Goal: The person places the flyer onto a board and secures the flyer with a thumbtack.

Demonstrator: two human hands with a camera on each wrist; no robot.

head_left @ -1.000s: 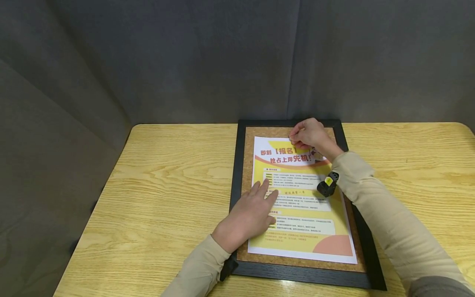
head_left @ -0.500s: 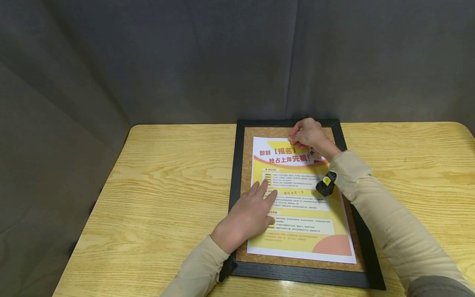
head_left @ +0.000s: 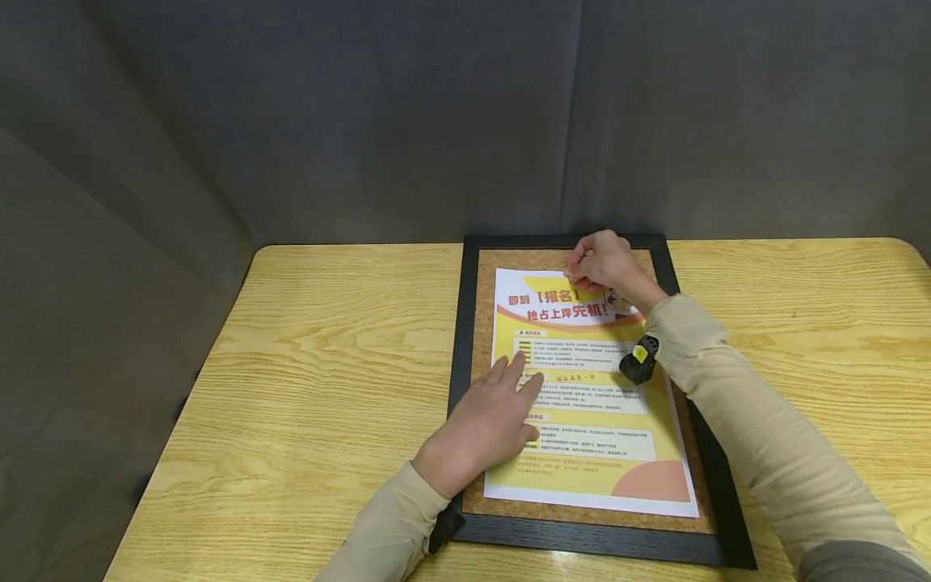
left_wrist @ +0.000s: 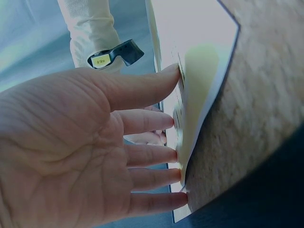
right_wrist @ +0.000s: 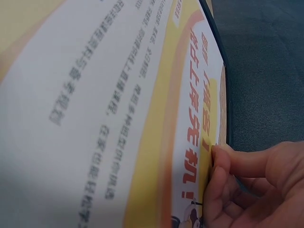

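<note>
Head view: wooden table point(head_left: 327, 364) carries all, well out to the left of both hands; black-framed cork board point(head_left: 476, 323) lies flat on it, under both hands, so it gives a firm backing; yellow poster point(head_left: 589, 404) lies on the cork, within the frame; left hand point(head_left: 483, 420) rests flat on poster's near-left part, fingers straight and spread, prob. to stop the sheet sliding; left wrist cam confirms fingertips point(left_wrist: 173, 122) pressing the paper edge; right hand point(head_left: 607, 263) sits at poster's top edge, fingers curled, tips pinched together at the paper; whether a pin is held, cannot tell; small black wrist device point(head_left: 638, 361) hangs below right sleeve.
</note>
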